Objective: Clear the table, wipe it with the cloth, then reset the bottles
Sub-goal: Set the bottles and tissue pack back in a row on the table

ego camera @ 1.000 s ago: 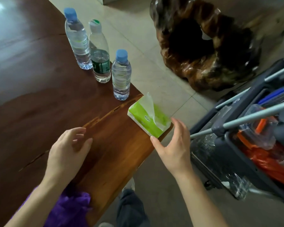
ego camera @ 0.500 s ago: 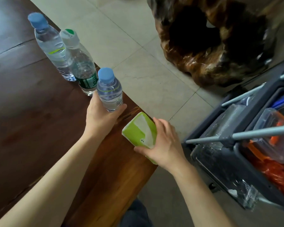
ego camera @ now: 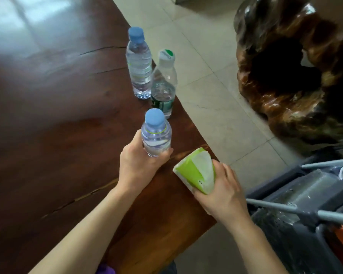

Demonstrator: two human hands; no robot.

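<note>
My left hand grips a small blue-capped water bottle around its lower half, lifted off the dark wooden table. My right hand holds a green and white tissue pack near the table's right edge. Two more bottles stand further back along that edge: a taller blue-capped bottle and a white-capped bottle with a green label. A bit of purple cloth shows at the bottom, under my left forearm.
A grey cleaning cart with metal rails stands on the tiled floor to the right of the table. A large glossy carved wood piece sits on the floor at the upper right.
My left hand has reached forward, closed on the nearest bottle and lifted it. My right hand has picked up the tissue pack from the table edge.
</note>
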